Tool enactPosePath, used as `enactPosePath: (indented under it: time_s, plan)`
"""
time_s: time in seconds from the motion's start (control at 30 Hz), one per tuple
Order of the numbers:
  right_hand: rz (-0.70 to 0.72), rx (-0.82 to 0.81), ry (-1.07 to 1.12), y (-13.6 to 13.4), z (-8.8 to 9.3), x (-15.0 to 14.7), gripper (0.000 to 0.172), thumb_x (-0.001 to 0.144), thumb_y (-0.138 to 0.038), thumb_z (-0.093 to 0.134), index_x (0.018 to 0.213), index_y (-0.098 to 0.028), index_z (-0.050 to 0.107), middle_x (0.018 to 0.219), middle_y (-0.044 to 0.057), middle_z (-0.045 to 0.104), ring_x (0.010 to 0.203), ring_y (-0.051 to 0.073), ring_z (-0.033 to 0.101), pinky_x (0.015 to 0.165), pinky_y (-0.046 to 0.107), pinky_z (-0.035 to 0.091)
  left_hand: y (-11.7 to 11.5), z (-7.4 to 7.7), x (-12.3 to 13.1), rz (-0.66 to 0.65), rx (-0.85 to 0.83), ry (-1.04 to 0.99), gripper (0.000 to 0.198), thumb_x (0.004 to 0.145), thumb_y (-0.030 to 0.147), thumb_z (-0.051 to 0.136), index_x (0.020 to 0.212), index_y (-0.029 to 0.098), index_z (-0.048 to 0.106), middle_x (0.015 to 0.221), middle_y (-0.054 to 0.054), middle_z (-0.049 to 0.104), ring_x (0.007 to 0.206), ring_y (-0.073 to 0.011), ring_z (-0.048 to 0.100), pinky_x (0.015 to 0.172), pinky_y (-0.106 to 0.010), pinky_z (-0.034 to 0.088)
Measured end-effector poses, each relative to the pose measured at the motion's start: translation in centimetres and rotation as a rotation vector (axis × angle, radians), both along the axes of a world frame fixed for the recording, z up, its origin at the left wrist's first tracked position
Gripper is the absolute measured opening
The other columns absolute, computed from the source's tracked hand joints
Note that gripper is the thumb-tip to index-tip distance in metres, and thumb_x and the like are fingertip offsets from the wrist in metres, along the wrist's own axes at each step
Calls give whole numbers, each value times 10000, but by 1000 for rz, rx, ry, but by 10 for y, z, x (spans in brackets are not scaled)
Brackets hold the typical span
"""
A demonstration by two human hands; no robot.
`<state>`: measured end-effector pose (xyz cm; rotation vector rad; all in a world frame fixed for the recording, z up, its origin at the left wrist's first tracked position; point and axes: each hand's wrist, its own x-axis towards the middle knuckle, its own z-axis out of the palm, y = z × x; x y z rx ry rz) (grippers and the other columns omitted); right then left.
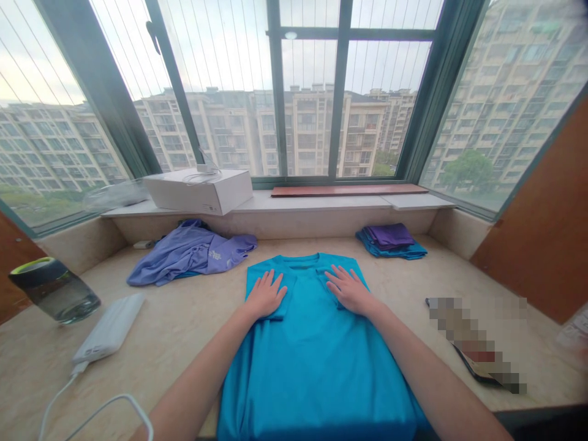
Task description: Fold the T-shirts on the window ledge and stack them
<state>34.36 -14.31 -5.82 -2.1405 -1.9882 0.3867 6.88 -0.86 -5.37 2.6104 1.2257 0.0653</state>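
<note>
A blue T-shirt (303, 361) lies spread on the stone sill in front of me, its neckline at the far end and its lower part at the near edge. Both sleeves are turned inward over the body. My left hand (267, 295) rests flat on the left folded sleeve, fingers spread. On the right folded sleeve lies my right hand (351, 290), also flat with fingers apart. Neither hand grips the cloth. Part of each sleeve is hidden under the hands.
A crumpled lavender garment (193, 254) lies back left, and a folded purple-and-blue stack (390, 239) back right. At left are a water bottle (55, 291) and a white power bank (109, 327) with a cable. A white box (197, 191) sits on the ledge. A pixelated object (473, 349) lies right.
</note>
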Motion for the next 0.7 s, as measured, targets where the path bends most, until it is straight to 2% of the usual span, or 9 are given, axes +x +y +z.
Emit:
enactPosePath:
  time_s: [0.17, 0.3, 0.37, 0.47, 0.57, 0.63, 0.7]
  plan:
    - [-11, -34, -18, 12, -5, -5, 739, 989, -705, 180, 1611, -307, 210, 1695, 33, 103, 1565, 282, 59, 1242, 527, 35, 20, -6, 9, 0, 56, 34, 733, 987, 610, 303, 1590, 194, 308, 1677, -153, 155, 1548, -365, 118, 1225, -577, 114]
    - [-13, -22, -9, 32, -1, 1, 723, 999, -681, 191, 1610, -295, 215, 1696, 49, 102, 1565, 279, 56, 1240, 529, 25, 44, 2, 18, -4, 52, 43, 708, 994, 593, 296, 1584, 201, 323, 1670, -149, 180, 1545, -360, 141, 1222, -576, 122]
    - [-7, -21, -3, 41, 4, 5, 705, 1008, -659, 207, 1607, -287, 230, 1693, 50, 120, 1564, 270, 67, 1243, 516, 37, 47, 7, 22, 5, 56, 47, 705, 1000, 574, 285, 1580, 176, 326, 1663, -169, 190, 1542, -374, 136, 1216, -598, 109]
    - [0, 0, 8, 49, 13, 7, 679, 1026, -623, 199, 1595, -260, 278, 1684, 63, 167, 1560, 259, 106, 1247, 504, 65, 38, 12, 22, -18, 61, 43, 703, 1004, 566, 284, 1582, 167, 317, 1662, -162, 191, 1544, -370, 119, 1216, -610, 87]
    - [19, 38, 18, 47, 22, 2, 625, 1051, -559, 199, 1565, -243, 362, 1673, 57, 217, 1558, 227, 130, 1255, 482, 66, 24, 15, 18, -69, 32, 54, 678, 1011, 562, 292, 1573, 188, 345, 1653, -139, 223, 1534, -360, 181, 1213, -602, 154]
    - [49, 96, 33, 32, 30, -4, 579, 1064, -512, 214, 1506, -242, 473, 1647, 47, 306, 1555, 216, 151, 1261, 477, 56, 15, 20, 15, -74, 18, 70, 664, 1022, 535, 284, 1565, 160, 361, 1642, -157, 242, 1525, -372, 211, 1204, -615, 180]
    - [120, 230, 105, 1, 38, -12, 535, 1062, -498, 278, 1400, -237, 600, 1570, 63, 456, 1526, 239, 260, 1261, 494, 103, 2, 29, 10, -84, 37, 43, 664, 1034, 511, 264, 1561, 119, 356, 1638, -172, 248, 1529, -363, 199, 1214, -609, 167]
